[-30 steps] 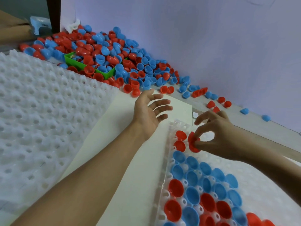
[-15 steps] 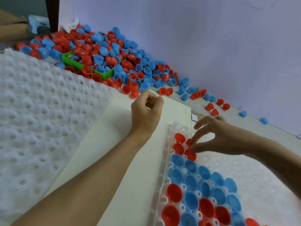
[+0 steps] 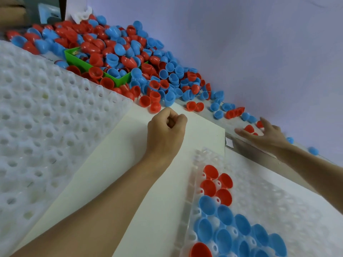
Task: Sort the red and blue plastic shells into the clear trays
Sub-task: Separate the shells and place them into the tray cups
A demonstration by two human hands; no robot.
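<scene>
A big heap of red and blue plastic shells (image 3: 118, 58) lies along the wall at the back. A clear tray (image 3: 202, 156) at the lower right holds several red shells (image 3: 217, 184) at its far end and several blue shells (image 3: 224, 216) below them. My left hand (image 3: 167, 132) hovers over the cream board (image 3: 115, 164), fingers curled into a fist with nothing visible in it. My right hand (image 3: 263, 136) reaches, fingers spread, to a few loose red shells (image 3: 248, 128) by the wall, touching or nearly touching them.
A stack of white dimpled trays (image 3: 37, 127) fills the left side. A green bin (image 3: 118, 80) sits buried in the heap. Stray blue shells (image 3: 313, 150) lie along the wall at the right. The purple wall closes off the back.
My left hand curled from spread fingers into a fist near the heap's edge. My right hand left the red shells in the tray and reached out to loose red shells by the wall.
</scene>
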